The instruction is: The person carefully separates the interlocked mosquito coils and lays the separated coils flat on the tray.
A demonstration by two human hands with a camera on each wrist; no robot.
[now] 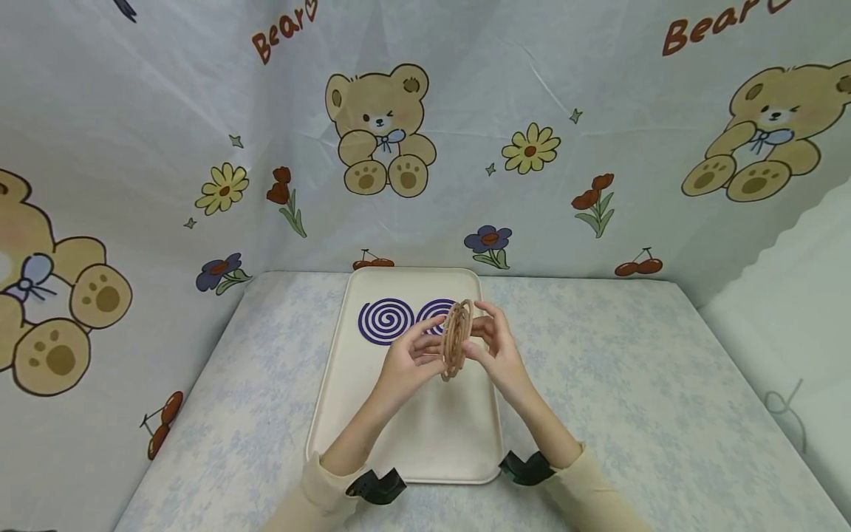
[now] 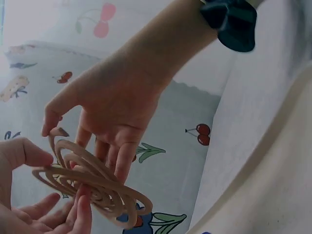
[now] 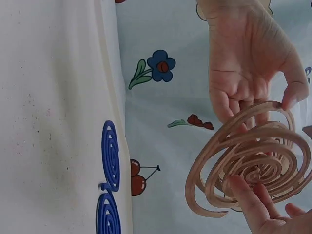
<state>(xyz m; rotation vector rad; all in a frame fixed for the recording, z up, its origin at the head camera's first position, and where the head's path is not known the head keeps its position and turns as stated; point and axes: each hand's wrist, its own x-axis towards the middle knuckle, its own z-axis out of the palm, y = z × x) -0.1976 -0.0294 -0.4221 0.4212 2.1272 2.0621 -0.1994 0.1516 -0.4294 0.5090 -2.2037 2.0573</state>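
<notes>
Both hands hold a pair of brown mosquito coils [image 1: 456, 341] above the tray, turned nearly edge-on in the head view. My left hand [image 1: 407, 362] grips their left side, the thumb low and the fingers spread along the face. From the right, my right hand [image 1: 500, 356] pinches the opposite side between thumb and fingers. In the right wrist view the brown coils [image 3: 196, 170] look nested together, their loops slightly spread apart. A purple coil [image 1: 387, 321] lies flat on the tray beyond the hands. Beside it, a second purple coil [image 1: 425, 310] is partly hidden by the left fingers and brown coils.
The cream tray [image 1: 425, 443] lies under the hands on a table covered with pale blue patterned cloth [image 1: 598, 384]. Behind the table hangs a white curtain [image 1: 459, 148] printed with bears and flowers. A thin cord [image 1: 787, 405] shows at the far right.
</notes>
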